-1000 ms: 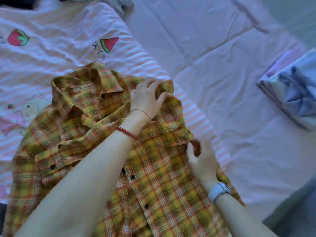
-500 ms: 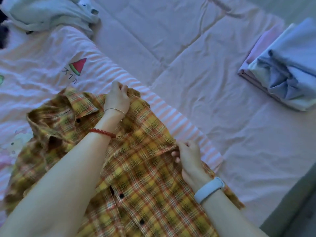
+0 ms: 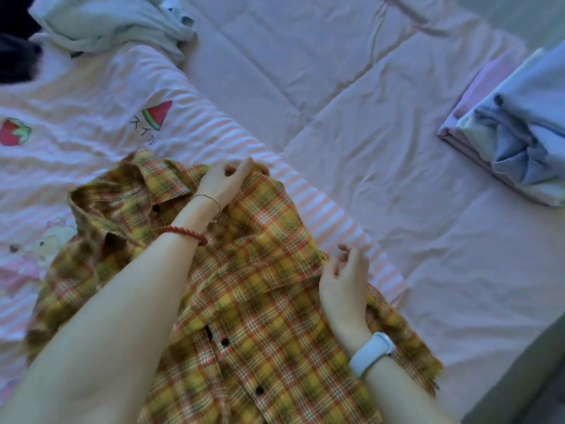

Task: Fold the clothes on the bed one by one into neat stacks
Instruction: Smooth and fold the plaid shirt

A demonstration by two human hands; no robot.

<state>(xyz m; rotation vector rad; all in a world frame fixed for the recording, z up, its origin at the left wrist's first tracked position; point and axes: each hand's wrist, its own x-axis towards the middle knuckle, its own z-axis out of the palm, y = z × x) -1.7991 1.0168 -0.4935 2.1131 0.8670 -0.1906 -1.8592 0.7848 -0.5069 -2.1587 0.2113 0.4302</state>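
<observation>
- Left hand [image 3: 224,183] lies on the plaid shirt [image 3: 260,301] by the shoulder, near the collar; fingers loose, gripping nothing.
- Right hand [image 3: 344,281] rests at shirt's right edge, fingers relaxed & spread, nothing held.
- Shirt lies front up w/ buttons showing, on a pink striped top [image 3: 91,102] spread over the bed [image 3: 397,209].
- Folded stack [image 3: 519,133] sits at far right, well apart from shirt.
- Crumpled pale garment [image 3: 107,22] at top left.

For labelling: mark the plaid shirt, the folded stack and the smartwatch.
plaid shirt [image 3: 269,301], head view, front panel near the buttons.
folded stack [image 3: 526,142], head view, top blue garment.
smartwatch [image 3: 371,356], head view, pale band on the right wrist.
</observation>
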